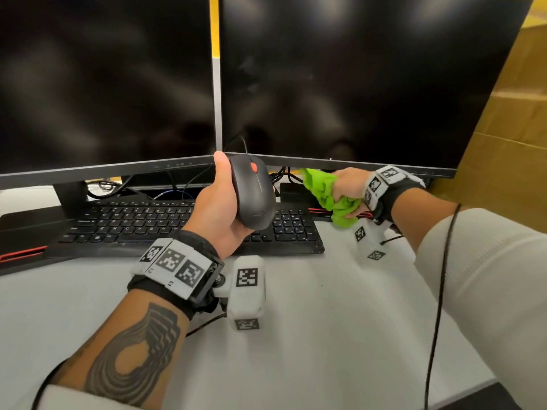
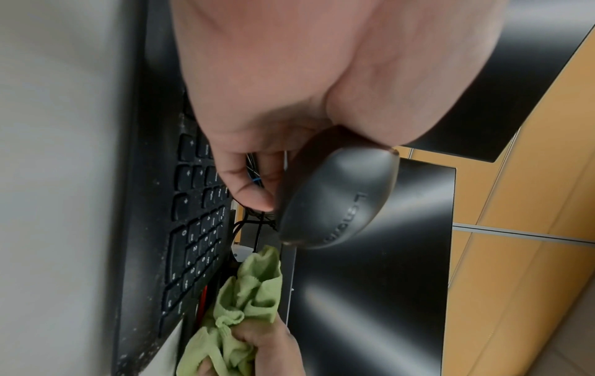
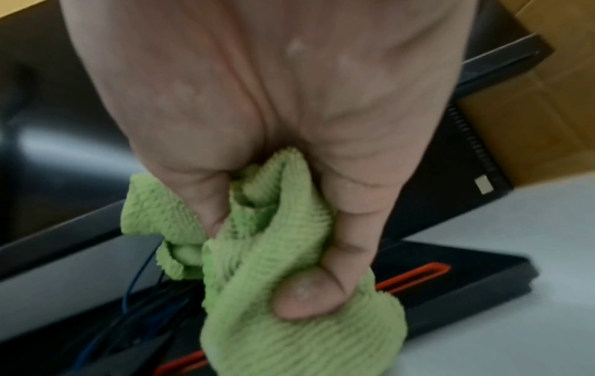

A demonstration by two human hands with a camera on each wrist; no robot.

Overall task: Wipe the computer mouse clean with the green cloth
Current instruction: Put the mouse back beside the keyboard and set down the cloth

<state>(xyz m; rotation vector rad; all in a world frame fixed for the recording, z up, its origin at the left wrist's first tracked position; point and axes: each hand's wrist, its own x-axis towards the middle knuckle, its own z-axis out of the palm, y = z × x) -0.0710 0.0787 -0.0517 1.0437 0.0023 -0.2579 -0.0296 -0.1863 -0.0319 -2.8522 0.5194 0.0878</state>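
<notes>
Head view: left hand (image 1: 220, 208) wrapped round the black computer mouse (image 1: 252, 192), lifted above the keyboard (image 1: 148, 223), cable running up toward two dark monitors (image 1: 355, 78). Right hand (image 1: 347, 184) clenching the bunched green cloth (image 1: 328, 192) just right of the mouse, not touching it, over the white desk (image 1: 325, 321).

Left wrist: fingers (image 2: 248, 188) curled under the mouse (image 2: 335, 198), cloth (image 2: 248, 292) below, number pad alongside.

Right wrist: thumb (image 3: 309, 295) pinning the cloth (image 3: 273, 267); black stand with a red strip (image 3: 415, 277) behind, tangled cables below.
</notes>
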